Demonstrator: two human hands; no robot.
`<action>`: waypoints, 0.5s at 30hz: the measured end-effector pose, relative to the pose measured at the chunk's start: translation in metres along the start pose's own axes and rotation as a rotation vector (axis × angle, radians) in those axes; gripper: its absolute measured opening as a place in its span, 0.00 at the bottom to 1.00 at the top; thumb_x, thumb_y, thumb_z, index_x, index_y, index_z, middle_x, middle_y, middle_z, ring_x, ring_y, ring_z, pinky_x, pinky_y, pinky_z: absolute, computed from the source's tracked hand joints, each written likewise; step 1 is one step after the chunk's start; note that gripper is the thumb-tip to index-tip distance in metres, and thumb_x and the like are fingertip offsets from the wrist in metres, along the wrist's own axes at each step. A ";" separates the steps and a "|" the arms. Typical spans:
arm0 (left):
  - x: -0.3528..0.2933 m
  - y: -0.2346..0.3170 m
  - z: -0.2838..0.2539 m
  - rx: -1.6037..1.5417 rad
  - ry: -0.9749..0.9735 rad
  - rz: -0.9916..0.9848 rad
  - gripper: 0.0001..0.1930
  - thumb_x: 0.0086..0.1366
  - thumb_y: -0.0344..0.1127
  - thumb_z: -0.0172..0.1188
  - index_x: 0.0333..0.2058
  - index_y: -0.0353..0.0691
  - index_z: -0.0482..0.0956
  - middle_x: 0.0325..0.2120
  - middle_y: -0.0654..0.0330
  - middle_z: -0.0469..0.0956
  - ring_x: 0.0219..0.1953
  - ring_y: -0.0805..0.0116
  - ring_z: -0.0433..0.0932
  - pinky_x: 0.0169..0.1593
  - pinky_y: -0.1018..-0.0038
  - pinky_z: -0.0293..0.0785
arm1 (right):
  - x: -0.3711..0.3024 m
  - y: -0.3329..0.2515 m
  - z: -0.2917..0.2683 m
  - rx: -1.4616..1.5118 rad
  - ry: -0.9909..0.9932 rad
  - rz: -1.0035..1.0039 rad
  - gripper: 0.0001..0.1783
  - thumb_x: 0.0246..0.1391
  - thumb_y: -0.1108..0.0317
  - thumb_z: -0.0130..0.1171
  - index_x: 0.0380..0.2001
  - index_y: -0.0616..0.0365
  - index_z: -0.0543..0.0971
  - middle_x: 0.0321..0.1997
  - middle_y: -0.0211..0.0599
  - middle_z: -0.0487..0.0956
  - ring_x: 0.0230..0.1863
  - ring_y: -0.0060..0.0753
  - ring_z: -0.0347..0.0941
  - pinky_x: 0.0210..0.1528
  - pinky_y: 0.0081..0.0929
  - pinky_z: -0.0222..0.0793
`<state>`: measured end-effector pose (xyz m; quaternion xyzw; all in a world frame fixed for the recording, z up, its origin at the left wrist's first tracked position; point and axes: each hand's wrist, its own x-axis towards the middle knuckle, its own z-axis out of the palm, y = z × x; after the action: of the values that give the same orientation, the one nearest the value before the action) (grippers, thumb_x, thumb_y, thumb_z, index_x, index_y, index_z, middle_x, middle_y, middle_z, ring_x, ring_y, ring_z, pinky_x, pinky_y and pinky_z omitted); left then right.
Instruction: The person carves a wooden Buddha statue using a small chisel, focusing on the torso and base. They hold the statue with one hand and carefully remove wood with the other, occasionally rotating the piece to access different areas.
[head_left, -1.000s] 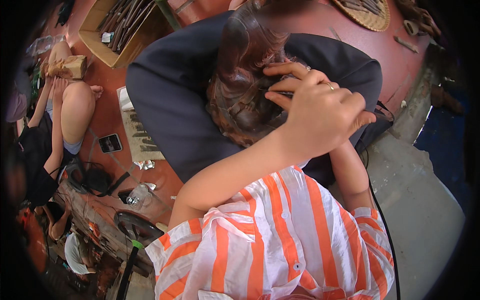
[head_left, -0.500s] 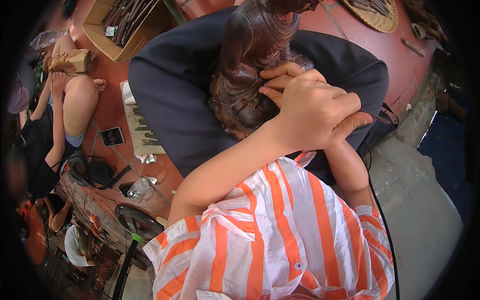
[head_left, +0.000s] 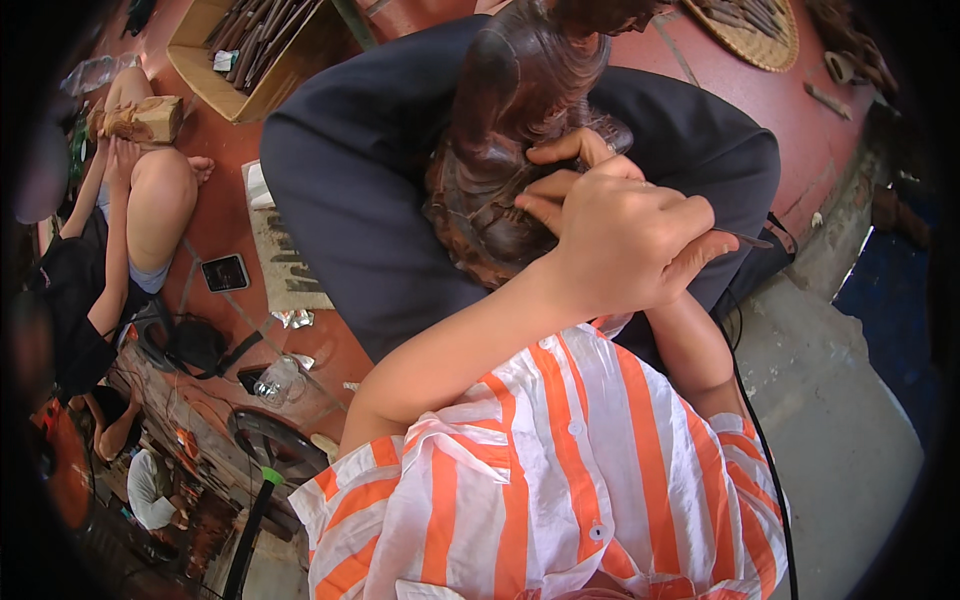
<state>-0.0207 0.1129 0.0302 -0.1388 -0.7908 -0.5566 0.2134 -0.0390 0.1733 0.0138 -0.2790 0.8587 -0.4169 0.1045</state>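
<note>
Left hand [head_left: 640,225] clasps a thin dark tool [head_left: 752,240] whose end pokes out past the thumb; the right hand [head_left: 572,150] lies mostly hidden beneath, fingers at the dark brown carved figure [head_left: 495,150], its grip impossible to tell. That figure sits between the dark trouser legs [head_left: 340,190], a box [head_left: 195,78] of slim sticks [head_left: 255,38] beyond it leftward.

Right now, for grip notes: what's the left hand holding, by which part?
A thin tool: the left hand grips it just behind its exposed right end.
</note>
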 end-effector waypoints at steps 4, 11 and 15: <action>0.008 -0.008 0.012 -0.030 0.025 0.120 0.19 0.53 0.45 0.67 0.15 0.41 0.69 0.10 0.62 0.70 0.13 0.62 0.69 0.25 0.70 0.62 | 0.000 0.000 -0.005 -0.004 -0.003 -0.046 0.08 0.42 0.68 0.70 0.28 0.58 0.84 0.41 0.38 0.79 0.45 0.35 0.75 0.47 0.28 0.72; 0.007 -0.006 0.013 0.001 0.019 0.063 0.19 0.54 0.46 0.65 0.15 0.42 0.69 0.10 0.62 0.70 0.13 0.62 0.70 0.24 0.70 0.62 | 0.000 0.017 0.000 0.143 -0.021 -0.045 0.07 0.43 0.70 0.69 0.27 0.59 0.83 0.42 0.40 0.79 0.46 0.37 0.75 0.49 0.29 0.72; 0.004 -0.005 0.016 0.023 -0.033 0.139 0.19 0.57 0.49 0.62 0.16 0.43 0.71 0.10 0.62 0.73 0.14 0.62 0.73 0.26 0.68 0.63 | -0.003 0.022 0.002 0.252 0.040 -0.117 0.06 0.45 0.72 0.67 0.29 0.60 0.83 0.43 0.40 0.79 0.48 0.38 0.76 0.50 0.31 0.72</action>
<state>-0.0290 0.1262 0.0231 -0.2000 -0.7889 -0.5291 0.2402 -0.0443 0.1847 -0.0040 -0.3049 0.7837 -0.5325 0.0971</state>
